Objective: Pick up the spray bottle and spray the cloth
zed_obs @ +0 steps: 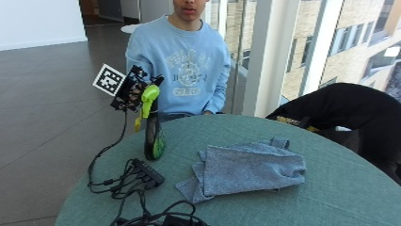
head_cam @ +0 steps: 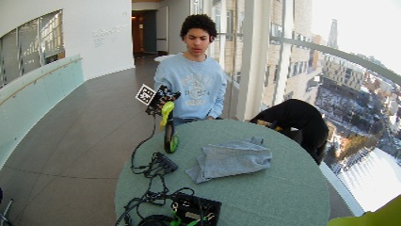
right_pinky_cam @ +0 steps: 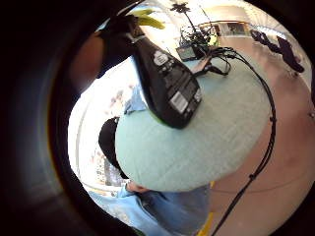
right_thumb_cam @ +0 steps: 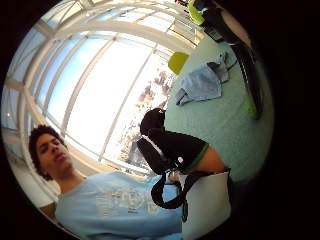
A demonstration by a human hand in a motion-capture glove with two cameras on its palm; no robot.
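The spray bottle (zed_obs: 153,134) is located at the left of the round table (zed_obs: 338,188), near the edge closest to the person. It is held upright, its long axis vertical, with the dark body hanging below the lime-green spray head. The base appears to be at or just above the table surface; contact cannot be confirmed from the outside view. The gloved right hand (zed_obs: 132,89) is placed at the top of the bottle, at the head and neck. In the little-finger-side palm view the bottle (right_pinky_cam: 166,83) is seen running away from the palm, with the dark fingers curled round the neck. The fingers are therefore judged to be closed on the bottle and not spread.

To the right of the bottle, and apart from it, the grey-blue cloth (zed_obs: 247,170) lies crumpled near the middle of the table. No contact is seen between the two.

The coming move is governed by this relation: the cloth lies to the right of the held bottle and lower than the nozzle. The nozzle direction cannot be read with certainty. A turn toward the cloth is likely to be required before the trigger is squeezed.
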